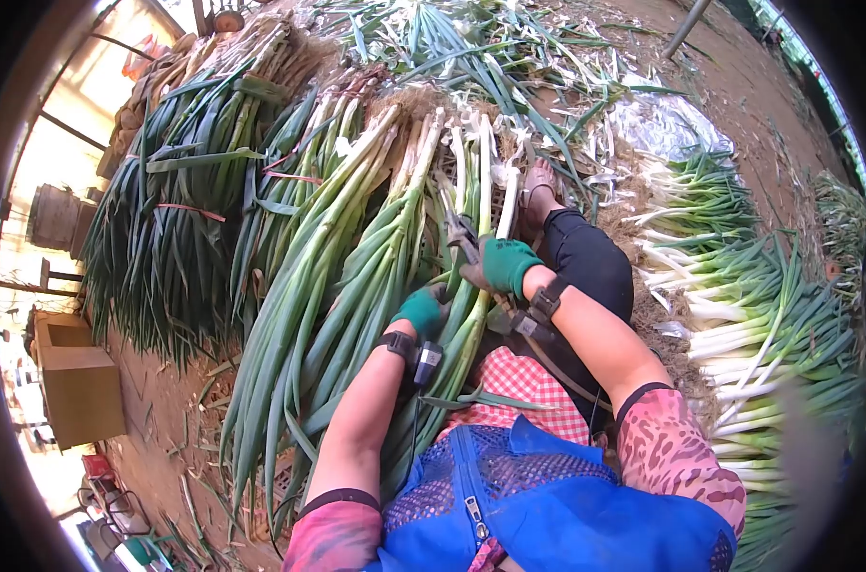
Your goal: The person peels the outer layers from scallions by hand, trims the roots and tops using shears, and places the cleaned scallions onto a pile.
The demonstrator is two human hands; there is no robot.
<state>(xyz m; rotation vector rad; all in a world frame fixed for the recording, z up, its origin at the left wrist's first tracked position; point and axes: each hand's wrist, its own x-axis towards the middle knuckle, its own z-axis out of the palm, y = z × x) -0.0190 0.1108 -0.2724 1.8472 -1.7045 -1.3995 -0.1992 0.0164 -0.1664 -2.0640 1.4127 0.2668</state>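
Note:
My left hand (422,310), in a dark green glove, is closed around the leafy part of a long green onion (471,329). Its leaves run down toward my lap. My right hand (507,264), in a matching glove, grips a grey metal tool that looks like an air gun (462,236); its nozzle end points away from me beside the white stalks (485,172). A hose (557,367) trails below that hand. Under and beside my left arm lies a large heap of untrimmed green onions (328,276), roots facing away. My glove partly hides the tool's handle.
Tied onion bundles (190,191) stand at the left. Cleaned green onions (729,315) lie in a long row at the right, near a plastic sheet (671,124). Peeled leaf scraps (509,67) cover the ground ahead. A cardboard box (75,381) is at far left.

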